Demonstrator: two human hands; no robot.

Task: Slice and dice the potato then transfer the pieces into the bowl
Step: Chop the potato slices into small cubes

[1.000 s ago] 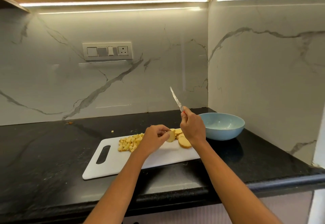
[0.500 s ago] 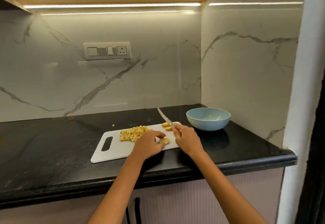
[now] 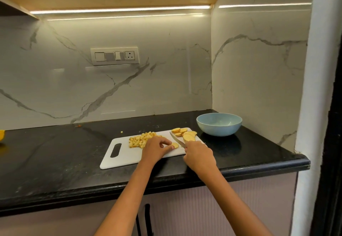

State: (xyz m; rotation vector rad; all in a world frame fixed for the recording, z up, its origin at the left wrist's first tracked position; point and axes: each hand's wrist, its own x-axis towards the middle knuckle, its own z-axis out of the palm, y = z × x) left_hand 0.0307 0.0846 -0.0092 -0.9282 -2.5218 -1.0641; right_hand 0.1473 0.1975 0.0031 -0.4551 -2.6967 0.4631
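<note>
Both forearms reach in from the near edge of the worktop (image 3: 55,161), bare to the elbow, converging over the right half of the white cutting board (image 3: 125,154). Left hand (image 3: 155,147): palm down, knuckles raised, fingers curled, thumb and fingertips pinching a single potato slice (image 3: 175,145) that lies flat on the board. Right hand (image 3: 200,157): closed in a fist around the handle of the knife (image 3: 177,139), handle hidden inside the grip; blade points away toward the back wall and slightly left, tip raised a little, its edge just beside the pinched slice on the right. Whether the blade touches the slice cannot be told. Potato state: a heap of small pale-yellow diced pieces (image 3: 141,139) on the middle of the board near its far edge, partly covered by the left hand; a cluster of uncut round slices (image 3: 185,133), skin edge tan, cut faces yellow, overlapping at the board's far right corner. One stray dice fragment (image 3: 121,132) sits on the worktop beyond the board. Board lies angled, handle slot toward the left. Light-blue bowl (image 3: 219,124) stands at the back right corner of the worktop, near the board's right end but apart from it; no potato visible inside.
</note>
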